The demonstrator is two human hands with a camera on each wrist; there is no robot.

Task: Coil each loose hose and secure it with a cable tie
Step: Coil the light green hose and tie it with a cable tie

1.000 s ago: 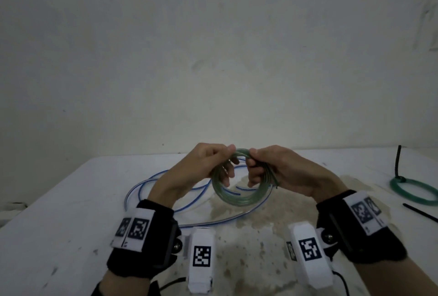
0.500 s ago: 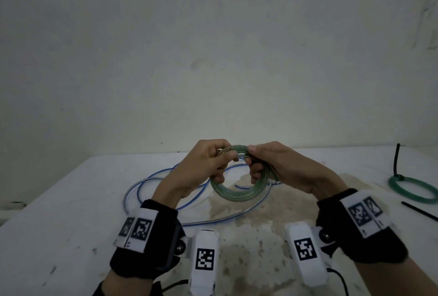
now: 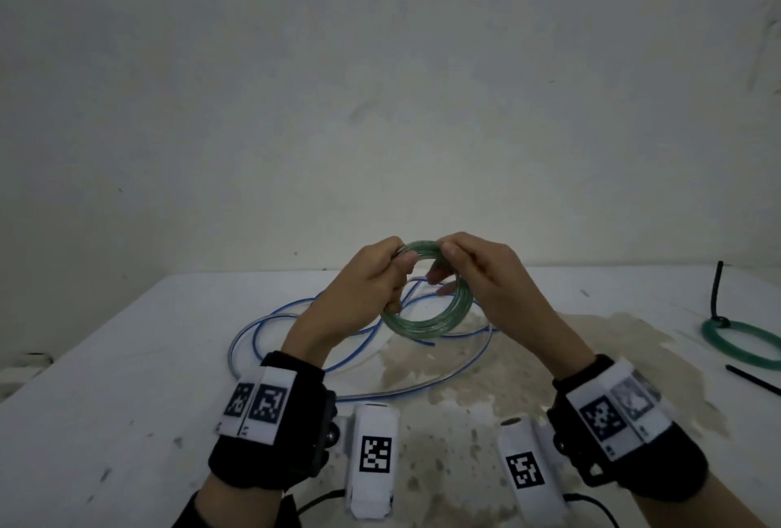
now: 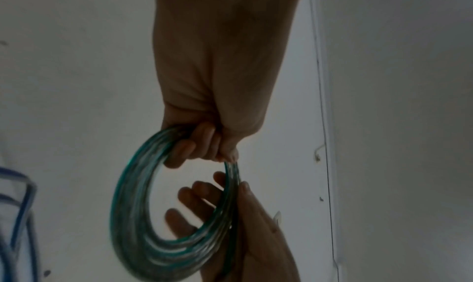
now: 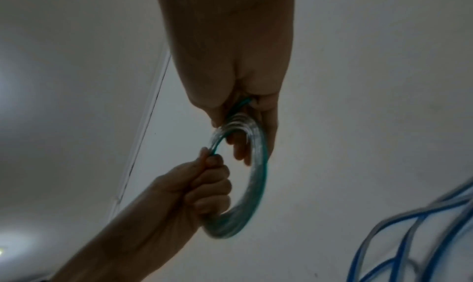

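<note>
A clear green hose wound into a small coil [image 3: 427, 322] [image 4: 133, 215] [image 5: 252, 187] hangs in the air above the white table [image 3: 126, 358]. My left hand [image 3: 372, 278] [image 4: 202, 142] grips the coil's upper left side with curled fingers. My right hand [image 3: 469, 269] [image 5: 245, 128] pinches the coil's top right between thumb and fingers, the other fingers reaching through the ring. A loose blue hose [image 3: 270, 324] [image 5: 409, 235] sprawls on the table under the hands. No cable tie is on the held coil that I can see.
At the table's right edge lies another green coil [image 3: 744, 346] bound with a black tie whose tail [image 3: 718, 291] sticks up. A loose black cable tie [image 3: 752, 377] lies in front of it. A pale wall [image 3: 380, 105] rises behind the table.
Both hands have lifted the green coil higher above the table and drawn close together at its top. The blue hose has stayed where it lay.
</note>
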